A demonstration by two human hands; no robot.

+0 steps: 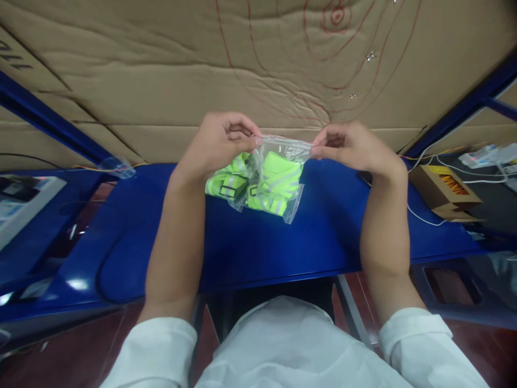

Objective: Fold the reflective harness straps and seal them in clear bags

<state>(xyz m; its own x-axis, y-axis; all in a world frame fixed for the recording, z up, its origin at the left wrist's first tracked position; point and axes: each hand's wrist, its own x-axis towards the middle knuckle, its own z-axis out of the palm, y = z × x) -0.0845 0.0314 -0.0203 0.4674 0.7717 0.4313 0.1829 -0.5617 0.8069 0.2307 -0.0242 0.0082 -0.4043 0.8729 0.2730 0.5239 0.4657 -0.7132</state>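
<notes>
Nearest the camera, white sleeves (161, 350) ran up to both forearms over the blue table (242, 242), and the clear plastic bag (278, 178) was held just above that table, well forward of its near edge. Left hand (220, 140) pinched the bag's top-left edge and right hand (351, 145) pinched the top-right, fingers pressed together on the film, with folded neon-green reflective straps (274, 188) inside. Judged: keep the mouth taut and level between both pinches so nothing slips; beyond the table stood a cardboard wall (202, 64), a small cardboard box (444, 191) off to the right.
</notes>
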